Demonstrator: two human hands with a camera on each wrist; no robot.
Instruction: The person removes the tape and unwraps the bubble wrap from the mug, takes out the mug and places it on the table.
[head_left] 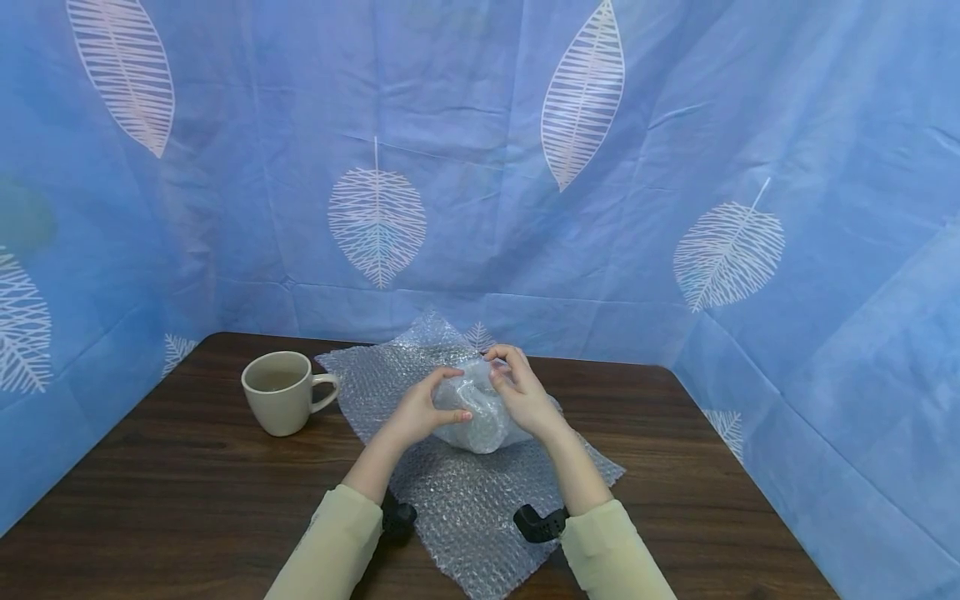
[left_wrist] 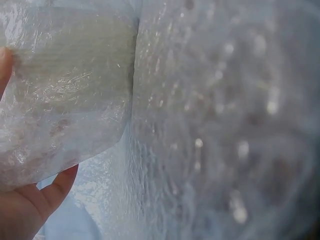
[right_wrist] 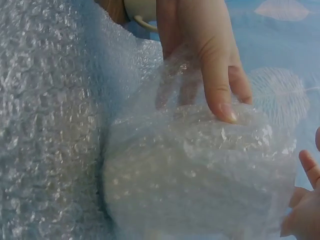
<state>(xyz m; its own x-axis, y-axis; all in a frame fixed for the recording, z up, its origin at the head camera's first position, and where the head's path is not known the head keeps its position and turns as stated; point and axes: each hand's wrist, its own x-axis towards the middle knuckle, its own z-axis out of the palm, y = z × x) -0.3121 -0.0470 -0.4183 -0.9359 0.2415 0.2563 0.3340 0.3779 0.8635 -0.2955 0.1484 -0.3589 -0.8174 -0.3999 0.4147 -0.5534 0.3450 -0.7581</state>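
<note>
While a wrapped bundle (head_left: 483,427) sits on the bubble wrap sheet (head_left: 480,508), abt. mid-table, L hand (head_left: 416,410) has thumb & fingers curved, gripping its left side; rt. wrist view confirms thumb tip on the wrap, other fingers beyond. R hand (head_left: 525,402): fingers bent at bundle's upper rt.; firm hold vs. light touch, can't tell. Contents pale, seen dimly thru plastic; ID unclear. Sheet set diagonally, one corner twd. person, far corner showing above table's back edge. Mug (head_left: 279,410): off-white, upright, left of sheet, handle pointing rt., near sheet's edge. Table (head_left: 675,483): dk. brown, wood-grain. Backdrop (head_left: 465,108): blue fabric w/ white leaf prints. Sleeves (head_left: 333,533) pale yellow; blk. device (head_left: 401,521) at each wrist.
</note>
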